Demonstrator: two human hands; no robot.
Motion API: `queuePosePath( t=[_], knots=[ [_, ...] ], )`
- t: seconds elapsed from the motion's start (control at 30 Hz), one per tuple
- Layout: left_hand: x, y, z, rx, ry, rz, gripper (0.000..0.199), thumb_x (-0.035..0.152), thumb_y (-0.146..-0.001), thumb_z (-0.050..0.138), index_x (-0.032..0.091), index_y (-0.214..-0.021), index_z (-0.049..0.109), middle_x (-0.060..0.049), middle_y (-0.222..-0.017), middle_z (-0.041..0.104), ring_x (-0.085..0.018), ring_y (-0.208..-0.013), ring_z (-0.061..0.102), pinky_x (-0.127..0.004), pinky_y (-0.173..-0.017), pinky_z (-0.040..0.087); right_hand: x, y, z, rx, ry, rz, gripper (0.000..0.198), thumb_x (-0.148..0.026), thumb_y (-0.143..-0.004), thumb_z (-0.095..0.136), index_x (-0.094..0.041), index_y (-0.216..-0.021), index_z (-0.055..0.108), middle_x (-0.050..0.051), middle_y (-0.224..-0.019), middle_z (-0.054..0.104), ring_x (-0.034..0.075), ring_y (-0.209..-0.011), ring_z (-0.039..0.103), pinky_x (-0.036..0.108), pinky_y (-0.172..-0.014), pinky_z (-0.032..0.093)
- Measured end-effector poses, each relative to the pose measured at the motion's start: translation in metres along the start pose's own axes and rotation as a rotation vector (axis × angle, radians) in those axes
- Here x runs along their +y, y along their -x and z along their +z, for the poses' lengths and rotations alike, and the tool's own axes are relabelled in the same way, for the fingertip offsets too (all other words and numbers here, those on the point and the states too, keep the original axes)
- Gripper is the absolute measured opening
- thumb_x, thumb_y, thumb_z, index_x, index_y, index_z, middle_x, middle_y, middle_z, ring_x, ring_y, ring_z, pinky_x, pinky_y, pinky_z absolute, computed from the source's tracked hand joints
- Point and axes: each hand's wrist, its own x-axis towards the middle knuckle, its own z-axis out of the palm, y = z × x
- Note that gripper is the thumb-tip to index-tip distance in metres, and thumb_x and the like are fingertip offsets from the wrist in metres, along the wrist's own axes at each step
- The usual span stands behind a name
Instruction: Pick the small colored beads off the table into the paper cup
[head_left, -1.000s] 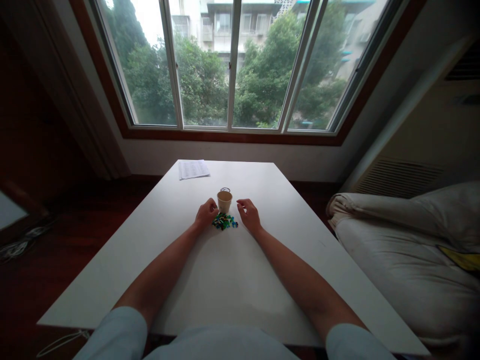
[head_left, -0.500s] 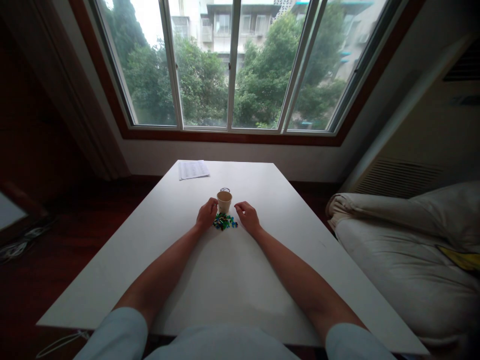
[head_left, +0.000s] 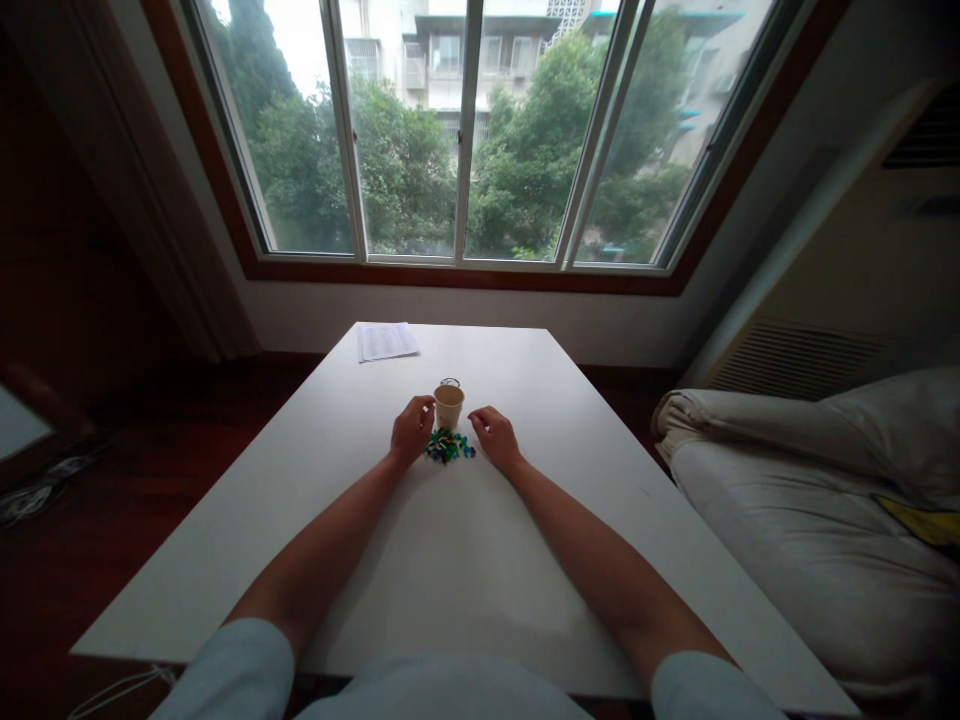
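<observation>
A paper cup (head_left: 449, 408), pale brown and open at the top, stands upright near the middle of the white table (head_left: 465, 560). Just in front of its base lies a loose heap of small shiny pieces (head_left: 448, 446), green, blue and dark; their kind is too small to tell. My left hand (head_left: 412, 428) rests at the cup's left side, fingers loosely bent, their tips close against the wall; contact cannot be made out. To the right, my right hand (head_left: 495, 432) lies on the table with loosely curved fingers, apart from the cup and beside the heap. Neither hand visibly holds anything.
Behind the cup lies a small dark ring-shaped thing (head_left: 450, 382), partly hidden. Printed sheets of paper (head_left: 388, 341) rest at the table's far left corner. A padded, cloth-covered seat (head_left: 795, 500) stands to the right. Beyond the table is a window (head_left: 460, 259).
</observation>
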Motion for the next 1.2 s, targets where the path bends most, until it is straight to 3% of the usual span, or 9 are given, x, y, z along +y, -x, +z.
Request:
queuePosePath(
  t=[0.13,0.33,0.6,1.0,1.2],
  knots=[
    [0.009,0.001,-0.003,-0.036,-0.041,0.119,0.033,0.024,-0.098,0.044,0.022,-0.129,0.056,-0.007,-0.124,0.065,-0.013,-0.084,0.065,-0.026,-0.074,0.054,-0.001,0.000,-0.001,-0.007,0.003,0.002,0.023,-0.030,-0.097,0.051,-0.022,-0.092,0.071,0.005,-0.093,0.069,0.017,-0.079,0.061,0.030,-0.078,0.048],
    [0.017,0.003,-0.003,-0.097,-0.147,0.204,0.055,0.028,-0.098,0.044,0.022,-0.152,0.037,-0.011,-0.152,0.046,-0.018,-0.097,0.067,-0.032,-0.085,0.059,-0.004,0.000,-0.001,-0.006,0.001,0.006,0.024,-0.031,-0.097,0.050,-0.021,-0.091,0.071,0.005,-0.093,0.069,0.017,-0.079,0.061,0.030,-0.079,0.049],
    [0.013,0.003,0.001,-0.247,-0.141,0.203,0.065,0.020,-0.092,0.049,0.023,-0.155,0.036,-0.009,-0.159,0.038,-0.029,-0.127,0.056,-0.039,-0.096,0.058,-0.005,-0.001,-0.001,-0.014,-0.001,0.016,0.024,-0.032,-0.096,0.050,-0.022,-0.092,0.072,0.005,-0.094,0.070,0.017,-0.077,0.062,0.031,-0.078,0.051],
    [0.009,0.004,0.002,-0.304,-0.127,0.192,0.070,0.019,-0.088,0.053,0.025,-0.155,0.034,-0.009,-0.161,0.033,-0.027,-0.127,0.056,-0.036,-0.094,0.059,-0.004,-0.001,-0.001,-0.027,0.005,0.002,0.024,-0.031,-0.096,0.049,-0.022,-0.093,0.071,0.005,-0.094,0.069,0.017,-0.078,0.062,0.031,-0.077,0.051],
    [0.009,0.003,0.001,-0.318,-0.154,0.195,0.071,0.019,-0.088,0.055,0.024,-0.156,0.034,-0.011,-0.161,0.032,-0.027,-0.121,0.061,-0.036,-0.090,0.060,-0.013,0.000,-0.004,0.027,-0.029,-0.034,0.028,-0.032,-0.097,0.048,-0.023,-0.117,0.066,0.008,-0.108,0.067,0.020,-0.092,0.064,0.034,-0.078,0.057]
  ],
)
